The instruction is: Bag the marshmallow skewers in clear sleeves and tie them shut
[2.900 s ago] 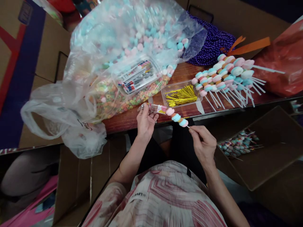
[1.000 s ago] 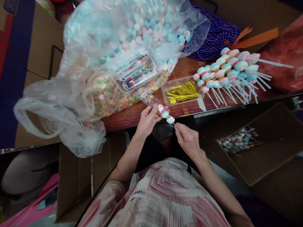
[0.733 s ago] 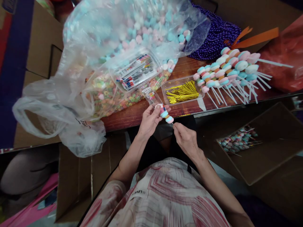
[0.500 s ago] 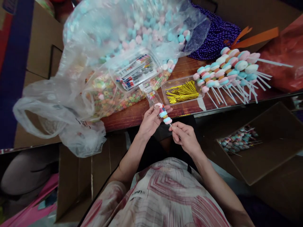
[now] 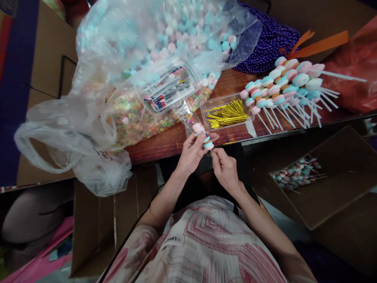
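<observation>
Marshmallow skewer (image 5: 209, 145) slants forward-left from the right hand (image 5: 225, 166), clamped on its stick (image 5: 211, 151), into the clear printed sleeve (image 5: 185, 113) the left hand (image 5: 192, 152) pinches.

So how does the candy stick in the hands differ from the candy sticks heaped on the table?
The held candy stick is partly inside a clear printed wrapper; the heaped candy sticks look unwrapped. The left hand and right hand hold the first; the others lie stacked on the table. Both have pink and blue sweets on pale sticks.
</observation>
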### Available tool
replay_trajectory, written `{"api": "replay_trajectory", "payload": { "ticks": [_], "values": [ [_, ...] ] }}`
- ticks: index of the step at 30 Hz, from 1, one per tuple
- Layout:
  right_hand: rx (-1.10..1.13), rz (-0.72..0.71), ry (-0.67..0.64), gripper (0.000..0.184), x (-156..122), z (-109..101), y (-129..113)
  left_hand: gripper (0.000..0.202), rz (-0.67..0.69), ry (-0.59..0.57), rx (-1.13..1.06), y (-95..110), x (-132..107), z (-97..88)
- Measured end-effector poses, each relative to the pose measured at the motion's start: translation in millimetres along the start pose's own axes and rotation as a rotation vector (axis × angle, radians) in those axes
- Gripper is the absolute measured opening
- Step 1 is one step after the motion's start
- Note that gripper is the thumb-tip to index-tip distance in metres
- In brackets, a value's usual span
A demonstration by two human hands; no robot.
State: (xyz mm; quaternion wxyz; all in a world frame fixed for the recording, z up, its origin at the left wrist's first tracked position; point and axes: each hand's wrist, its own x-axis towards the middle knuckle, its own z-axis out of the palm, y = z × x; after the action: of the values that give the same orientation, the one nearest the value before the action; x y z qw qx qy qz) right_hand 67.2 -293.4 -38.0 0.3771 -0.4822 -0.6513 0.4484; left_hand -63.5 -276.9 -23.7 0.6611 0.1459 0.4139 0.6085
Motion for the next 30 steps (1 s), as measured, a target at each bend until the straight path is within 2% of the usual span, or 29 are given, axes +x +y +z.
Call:
{"api": "replay_trajectory", "payload": {
  "ticks": [4, 7, 11, 14, 17, 20, 22, 26, 30],
  "values": [
    [0.292, 0.204, -0.113, 0.028, 2, -5, -2, 0.031, -0.091, -0.025, -0.007, 5, 3, -5.3],
    [0.361, 0.262, -0.134, 0.031, 4, -12, -2, 0.039, -0.116, -0.044, 0.004, 13, 9, -10.3],
    [0.233, 0.187, -0.129, 0.028, 6, -17, -2, 0.032, -0.025, 0.035, -0.001, 24, 18, -10.0],
    [0.013, 0.088, -0.155, 0.024, 7, -16, 0, 0.024, 0.004, 0.080, 0.035, 23, 19, -7.3],
    [-0.223, -0.056, -0.099, 0.017, 5, -11, 4, 0.023, 0.047, 0.102, 0.039, 18, 18, -6.0],
    [-0.274, -0.114, -0.050, 0.018, 4, -10, 5, 0.027, 0.063, 0.093, 0.042, 15, 16, -6.2],
    [-0.200, -0.041, -0.074, 0.020, 5, -15, 1, 0.028, 0.050, 0.084, 0.065, 15, 15, -7.3],
    [0.095, 0.185, -0.194, 0.025, 14, -29, -7, 0.032, 0.009, 0.050, 0.121, 18, 15, -11.6],
    [0.319, 0.333, -0.263, 0.025, 21, -37, -10, 0.032, -0.006, 0.031, 0.132, 18, 15, -15.8]
  ]
}}
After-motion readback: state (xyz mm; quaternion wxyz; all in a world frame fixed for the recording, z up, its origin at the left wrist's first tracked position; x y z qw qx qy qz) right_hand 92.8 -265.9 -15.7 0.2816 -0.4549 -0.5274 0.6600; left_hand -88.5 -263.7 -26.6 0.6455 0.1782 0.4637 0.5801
